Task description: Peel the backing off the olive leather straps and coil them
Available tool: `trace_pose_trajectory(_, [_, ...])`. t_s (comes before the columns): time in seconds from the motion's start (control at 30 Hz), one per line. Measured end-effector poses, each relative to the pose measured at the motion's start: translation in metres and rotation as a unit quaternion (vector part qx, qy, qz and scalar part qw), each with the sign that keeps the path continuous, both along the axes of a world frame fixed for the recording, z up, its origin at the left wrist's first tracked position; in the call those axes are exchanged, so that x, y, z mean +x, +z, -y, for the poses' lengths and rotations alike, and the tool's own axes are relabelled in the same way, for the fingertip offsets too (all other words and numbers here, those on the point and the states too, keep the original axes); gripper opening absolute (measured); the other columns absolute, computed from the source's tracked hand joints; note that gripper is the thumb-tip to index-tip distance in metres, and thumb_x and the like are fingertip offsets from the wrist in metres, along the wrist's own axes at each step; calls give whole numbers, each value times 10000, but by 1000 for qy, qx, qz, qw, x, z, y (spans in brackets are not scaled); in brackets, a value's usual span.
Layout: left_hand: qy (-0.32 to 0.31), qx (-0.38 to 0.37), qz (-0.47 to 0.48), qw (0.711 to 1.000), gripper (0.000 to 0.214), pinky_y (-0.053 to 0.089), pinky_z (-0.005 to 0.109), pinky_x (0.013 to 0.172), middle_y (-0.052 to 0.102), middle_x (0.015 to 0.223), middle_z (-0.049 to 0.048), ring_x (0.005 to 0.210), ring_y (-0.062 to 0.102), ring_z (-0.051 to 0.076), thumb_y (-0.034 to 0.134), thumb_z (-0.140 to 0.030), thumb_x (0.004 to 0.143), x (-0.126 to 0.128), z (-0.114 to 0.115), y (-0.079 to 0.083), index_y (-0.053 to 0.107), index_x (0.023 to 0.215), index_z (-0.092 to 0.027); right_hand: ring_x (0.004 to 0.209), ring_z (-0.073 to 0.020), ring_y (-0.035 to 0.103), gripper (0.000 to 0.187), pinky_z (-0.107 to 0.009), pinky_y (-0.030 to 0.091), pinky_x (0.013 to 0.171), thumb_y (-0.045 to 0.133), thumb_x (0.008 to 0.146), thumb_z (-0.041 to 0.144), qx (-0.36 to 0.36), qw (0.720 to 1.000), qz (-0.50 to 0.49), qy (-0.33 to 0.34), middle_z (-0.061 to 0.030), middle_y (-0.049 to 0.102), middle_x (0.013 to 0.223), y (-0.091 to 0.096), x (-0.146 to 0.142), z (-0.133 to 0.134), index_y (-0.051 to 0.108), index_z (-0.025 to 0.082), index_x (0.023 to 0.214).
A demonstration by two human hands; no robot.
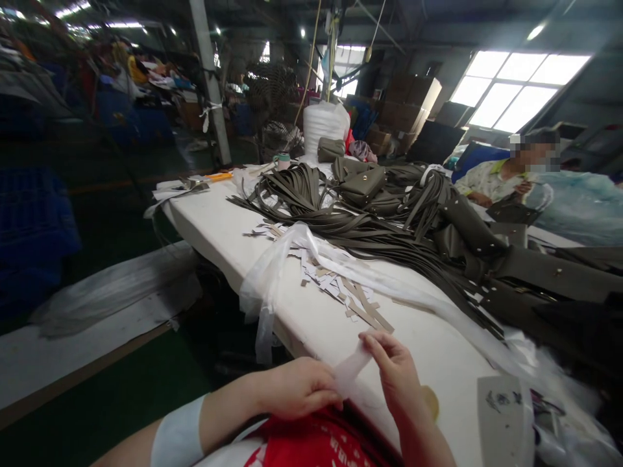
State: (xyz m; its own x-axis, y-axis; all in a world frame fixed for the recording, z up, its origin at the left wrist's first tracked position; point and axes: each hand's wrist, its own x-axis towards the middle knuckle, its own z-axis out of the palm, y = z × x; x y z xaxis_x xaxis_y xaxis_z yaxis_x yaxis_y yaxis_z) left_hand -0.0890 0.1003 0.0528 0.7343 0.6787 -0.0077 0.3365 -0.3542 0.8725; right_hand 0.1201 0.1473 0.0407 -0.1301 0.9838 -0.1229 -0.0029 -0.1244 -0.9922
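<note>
A pale, thin strip, perhaps paper or plastic film, stretches between my two hands just over the table's near edge. My left hand is closed around its lower left end, fingers curled toward my red apron. The upper right end is pinched between the thumb and fingers of my right hand. Just beyond lie scattered white and tan paper strips. A crumpled clear plastic sheet drapes over the table edge beside them. A yellowish round object is partly hidden behind my right wrist.
Long dark olive straps and bags are heaped across the white table. At right lies a grey card with writing. A co-worker sits across the table. A white foam roll stands at the back.
</note>
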Motion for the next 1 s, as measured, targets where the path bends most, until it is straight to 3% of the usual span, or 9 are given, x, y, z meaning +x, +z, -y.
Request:
trace_pose_trajectory(0.1, [36, 20, 35, 999, 336, 434, 323, 998, 631, 1160, 71, 1066, 599, 220, 418, -354, 974, 2, -3, 4, 728, 1060, -258, 774, -202, 610, 241, -310, 478, 741, 705, 793, 421, 68, 993, 62, 76, -51, 687, 766, 2, -5, 7, 748, 191, 738])
trace_pose_trajectory(0.2, [22, -12, 70, 997, 368, 457, 295, 952, 675, 1082, 56, 1014, 618, 196, 372, -348, 990, 8, -8, 10, 714, 1083, -250, 788, -197, 610, 212, -300, 477, 750, 675, 820, 367, 113, 983, 82, 114, -47, 667, 770, 3, -10, 14, 736, 199, 705])
trace_pose_trajectory(0.33, [40, -26, 80, 996, 404, 480, 259, 887, 704, 989, 39, 919, 635, 172, 350, -383, 995, 14, -12, 14, 724, 1026, -234, 740, -189, 603, 177, -285, 483, 695, 681, 806, 367, 99, 987, 88, 96, -40, 663, 770, 1, -5, 14, 719, 197, 774])
trace_pose_trajectory(0.47, [46, -17, 102, 994, 416, 474, 245, 896, 703, 1005, 35, 925, 633, 163, 357, -413, 992, 15, -15, 16, 730, 969, -230, 596, -155, 546, 267, -257, 443, 594, 700, 779, 371, 97, 984, 127, 81, -6, 602, 592, 2, 2, 7, 637, 180, 602])
trace_pose_trajectory(0.7, [62, -59, 114, 990, 434, 494, 243, 861, 713, 1004, 47, 933, 656, 178, 349, -436, 995, 15, -17, 11, 720, 1003, -211, 524, -121, 486, 298, -231, 391, 524, 701, 708, 294, 114, 976, 171, 73, 34, 528, 526, -4, -19, -7, 475, 197, 540])
trace_pose_trajectory(0.77, [77, -56, 111, 989, 427, 485, 243, 881, 718, 1016, 43, 952, 656, 179, 349, -427, 995, 14, -22, 4, 720, 1000, -216, 505, -110, 462, 348, -225, 374, 511, 707, 693, 282, 131, 964, 214, 93, 50, 488, 502, -7, -25, -19, 411, 207, 526])
trace_pose_trajectory(0.83, [106, -45, 103, 988, 408, 469, 241, 907, 719, 1033, 38, 977, 649, 175, 358, -400, 991, 13, -28, -9, 722, 986, -217, 513, -109, 472, 336, -222, 375, 520, 686, 725, 292, 156, 939, 263, 159, 49, 495, 507, -7, -27, -40, 430, 200, 527])
trace_pose_trajectory(0.93, [183, -43, 71, 980, 372, 471, 233, 884, 721, 989, 30, 940, 650, 163, 380, -340, 968, 9, -41, -36, 729, 946, -213, 608, -127, 566, 280, -218, 415, 575, 534, 880, 354, 185, 880, 366, 238, 20, 611, 622, -3, -22, -94, 589, 185, 665])
trace_pose_trajectory(1.0, [236, -40, 50, 970, 356, 479, 234, 854, 717, 925, 28, 888, 648, 160, 389, -299, 942, 5, -51, -57, 731, 907, -206, 707, -145, 625, 281, -226, 452, 644, 460, 932, 366, 204, 834, 467, 212, -2, 684, 758, -1, -18, -141, 652, 190, 825])
